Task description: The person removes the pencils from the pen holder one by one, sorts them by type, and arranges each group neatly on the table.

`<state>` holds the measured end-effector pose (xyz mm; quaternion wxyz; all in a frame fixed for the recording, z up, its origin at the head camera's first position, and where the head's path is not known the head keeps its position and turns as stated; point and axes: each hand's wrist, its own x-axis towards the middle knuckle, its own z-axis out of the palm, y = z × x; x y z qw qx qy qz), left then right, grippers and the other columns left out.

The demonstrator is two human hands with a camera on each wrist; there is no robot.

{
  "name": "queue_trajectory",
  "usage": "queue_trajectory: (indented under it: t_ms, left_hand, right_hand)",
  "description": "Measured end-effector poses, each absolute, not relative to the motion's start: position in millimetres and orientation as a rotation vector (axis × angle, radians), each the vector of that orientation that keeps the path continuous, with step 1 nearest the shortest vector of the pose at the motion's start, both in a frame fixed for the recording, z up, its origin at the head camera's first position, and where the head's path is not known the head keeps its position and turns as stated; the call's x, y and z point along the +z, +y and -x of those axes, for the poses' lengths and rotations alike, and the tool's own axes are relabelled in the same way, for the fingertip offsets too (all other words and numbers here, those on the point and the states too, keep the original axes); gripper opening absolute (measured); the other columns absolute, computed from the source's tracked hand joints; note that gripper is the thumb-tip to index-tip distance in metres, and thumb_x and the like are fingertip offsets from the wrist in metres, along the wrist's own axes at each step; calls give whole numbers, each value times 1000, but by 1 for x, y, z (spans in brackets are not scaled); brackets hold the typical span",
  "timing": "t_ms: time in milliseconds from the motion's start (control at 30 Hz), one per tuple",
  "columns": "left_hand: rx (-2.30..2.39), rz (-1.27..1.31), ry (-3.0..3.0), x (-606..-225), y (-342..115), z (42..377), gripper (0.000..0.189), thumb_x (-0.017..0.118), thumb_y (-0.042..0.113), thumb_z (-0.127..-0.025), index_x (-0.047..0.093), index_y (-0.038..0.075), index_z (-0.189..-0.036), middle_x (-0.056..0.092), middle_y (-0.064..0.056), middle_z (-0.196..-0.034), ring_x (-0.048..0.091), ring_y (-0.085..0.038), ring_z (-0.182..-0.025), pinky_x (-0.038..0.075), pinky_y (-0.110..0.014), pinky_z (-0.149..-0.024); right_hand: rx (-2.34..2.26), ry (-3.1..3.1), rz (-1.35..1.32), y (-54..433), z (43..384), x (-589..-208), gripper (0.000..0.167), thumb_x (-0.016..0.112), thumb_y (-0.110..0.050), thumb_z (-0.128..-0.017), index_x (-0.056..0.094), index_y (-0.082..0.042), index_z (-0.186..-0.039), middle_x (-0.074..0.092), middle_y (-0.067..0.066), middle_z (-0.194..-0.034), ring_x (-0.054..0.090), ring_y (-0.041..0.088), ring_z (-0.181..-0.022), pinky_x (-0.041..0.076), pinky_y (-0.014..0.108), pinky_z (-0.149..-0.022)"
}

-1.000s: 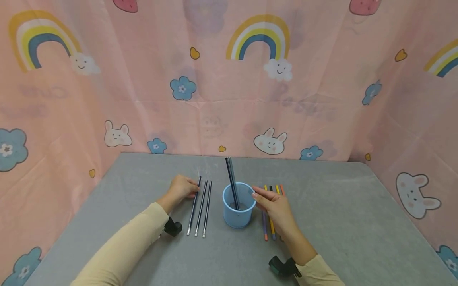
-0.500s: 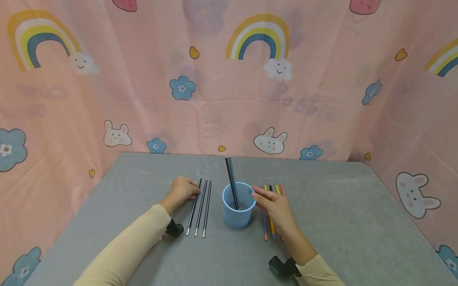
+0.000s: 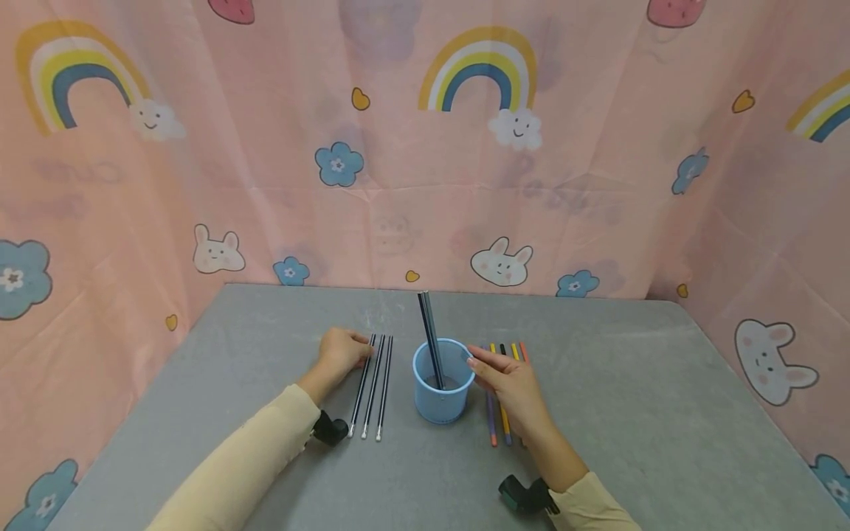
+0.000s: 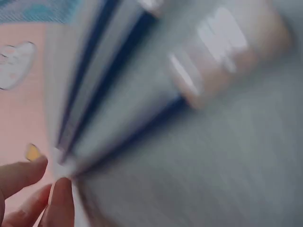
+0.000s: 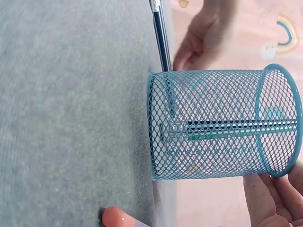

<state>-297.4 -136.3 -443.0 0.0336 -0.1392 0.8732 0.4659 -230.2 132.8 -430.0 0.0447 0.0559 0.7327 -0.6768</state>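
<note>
Three dark striped pencils with white erasers lie side by side on the table, erasers toward me. My left hand (image 3: pixel 341 352) is at the far end of the leftmost pencil (image 3: pixel 361 387), fingertips right at its tip. In the blurred left wrist view its fingers (image 4: pixel 60 201) are spread apart beside the pencil tips. My right hand (image 3: pixel 514 387) holds the rim of a light blue mesh pencil cup (image 3: pixel 441 405) between thumb and fingers. Inside the cup, dark pencils (image 3: pixel 430 332) lean to the left. The cup stands upright on the table, as the right wrist view shows sideways.
Several coloured pencils (image 3: pixel 491 422) lie in a row right of the cup, partly hidden under my right hand. One orange pencil end (image 5: pixel 118 217) shows in the right wrist view. A pink printed curtain (image 3: pixel 412 214) surrounds the grey table (image 3: pixel 631 413).
My left hand has shifted slightly right and toward me. The leftmost pencil has slid the same way, bringing its tip about level with the other two. The right hand and cup stay put.
</note>
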Motion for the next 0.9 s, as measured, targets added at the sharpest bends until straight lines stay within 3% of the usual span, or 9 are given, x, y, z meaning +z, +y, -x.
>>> queue_trajectory:
  t_ms: [200,333,500,900]
  left_hand:
    - [1688,330,2644,-423,-121,285,29,70,8,-90,70,-2,-117,72,-20,-114,71,-28,-96,61,-35,-80]
    - [1791,273,2621,-411,-110,277,29,70,10,-91,71,0,-118,74,-17,-113,70,-29,-104,59,-42,-92]
    - [1908,204,2578,-404,-97,269,28,72,11,-90,71,3,-117,74,-15,-114,70,-27,-108,56,-43,-98]
    - [2058,59,2429,-393,-75,257,29,73,10,-89,71,1,-116,73,-18,-117,70,-25,-109,56,-40,-99]
  right_hand:
    - [-2061,2242,-176,133,230,-428,35,67,-18,-96,67,-5,-128,66,13,-132,68,8,-109,57,25,-93]
    - [-2055,2243,-182,132,230,-427,35,67,-19,-96,67,-5,-129,65,13,-133,67,9,-111,57,25,-93]
    - [-2058,2241,-190,132,230,-427,35,67,-18,-96,66,-5,-129,66,13,-132,67,9,-110,57,24,-92]
    - [-2080,2222,-184,132,230,-429,35,67,-17,-96,66,-4,-129,66,13,-131,68,7,-108,57,25,-92]
